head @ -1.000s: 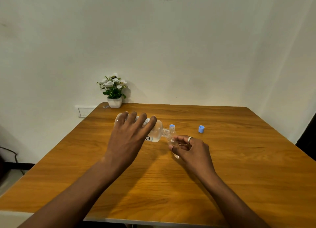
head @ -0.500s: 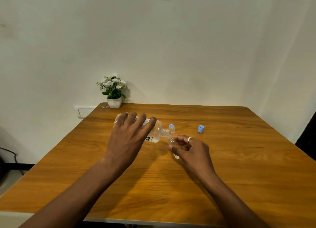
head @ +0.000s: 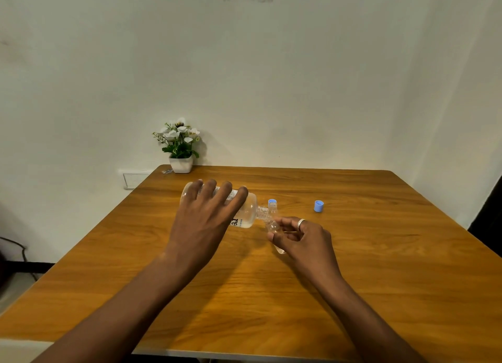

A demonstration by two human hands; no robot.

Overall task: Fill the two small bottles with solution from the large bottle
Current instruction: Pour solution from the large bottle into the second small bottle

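Note:
My left hand [head: 206,221] grips the large clear bottle [head: 245,211], tipped almost flat with its open neck pointing right. That neck meets the mouth of a small clear bottle [head: 274,228], which my right hand [head: 301,236] holds tilted above the wooden table [head: 380,267]. A ring sits on one right finger. Just behind the two necks stands a second small bottle with a blue cap [head: 272,203], mostly hidden. A loose blue cap [head: 318,206] lies on the table to the right.
A small white pot of white flowers [head: 179,147] stands at the table's far left corner against the wall. A wall socket [head: 134,179] sits left of the table. The wall closes in at the back and right.
Both hands hold nearly still. The large bottle has rolled slightly in my left hand, since different letters of its label show.

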